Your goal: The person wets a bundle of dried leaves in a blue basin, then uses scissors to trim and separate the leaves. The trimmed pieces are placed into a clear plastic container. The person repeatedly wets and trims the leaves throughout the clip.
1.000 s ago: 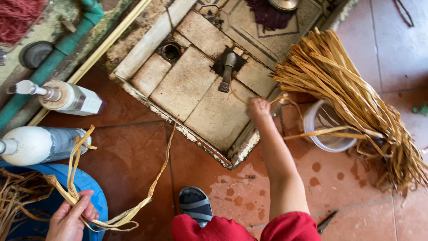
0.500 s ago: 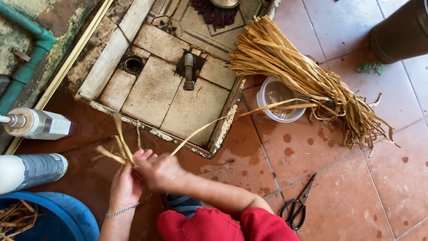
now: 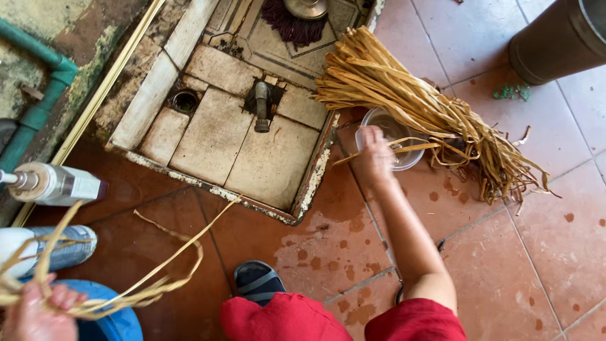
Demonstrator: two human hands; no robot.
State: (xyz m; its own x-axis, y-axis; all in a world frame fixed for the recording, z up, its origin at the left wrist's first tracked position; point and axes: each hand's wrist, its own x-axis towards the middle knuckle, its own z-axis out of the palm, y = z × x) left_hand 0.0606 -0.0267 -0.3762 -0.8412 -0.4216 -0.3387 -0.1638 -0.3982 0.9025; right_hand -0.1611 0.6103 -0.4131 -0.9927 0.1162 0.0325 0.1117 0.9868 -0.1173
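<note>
1. We find the right hand (image 3: 374, 155) reaching a strip at the bowl (image 3: 407, 159) under the straw bundle (image 3: 416, 107); its grip cannot be told.
2. We see the left hand (image 3: 31, 311) closed on loose strips (image 3: 158, 278) above the blue tub (image 3: 117, 323).

Left hand (image 3: 31, 312) cut off at bottom-left corner, grip on straw strips (image 3: 132, 278) mostly out of frame. Right hand (image 3: 374, 158) covers part of clear bowl (image 3: 404, 161), fingertips hidden, so can't tell if pinching strand. Straw bundle (image 3: 429, 117) hides bowl's far rim. Dark bin (image 3: 558, 41) clipped top right. Scissors (image 3: 399, 293) mostly behind forearm.
</note>
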